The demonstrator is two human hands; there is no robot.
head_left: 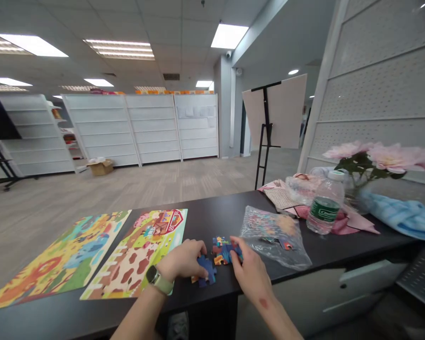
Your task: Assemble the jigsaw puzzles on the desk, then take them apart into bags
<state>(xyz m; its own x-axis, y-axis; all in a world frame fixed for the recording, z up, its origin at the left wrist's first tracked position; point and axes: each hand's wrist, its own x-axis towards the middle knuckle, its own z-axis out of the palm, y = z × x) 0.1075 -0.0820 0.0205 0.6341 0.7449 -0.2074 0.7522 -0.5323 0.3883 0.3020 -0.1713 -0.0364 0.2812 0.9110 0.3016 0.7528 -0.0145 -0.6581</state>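
My left hand [186, 259], with a watch on its wrist, has its thumb and fingers closed on a blue group of jigsaw puzzle pieces [208, 274] at the table's front edge. Just to the right, my right hand [250, 267] grips the edge of a second, multicoloured group of puzzle pieces [222, 249] between thumb and forefinger. A narrow gap seems to separate the two groups. Beyond my right hand lies a clear plastic bag [272, 231] with many small pieces inside. Left of my left hand is a finished-looking cow puzzle [134, 259].
A lion puzzle [67, 257] lies at the table's left. On the right stand a water bottle [326, 205] and pink flowers [389, 156], beside a blue cloth [403, 215] and pink wrapping [343, 219]. An easel [265, 132] stands behind the dark table [212, 212].
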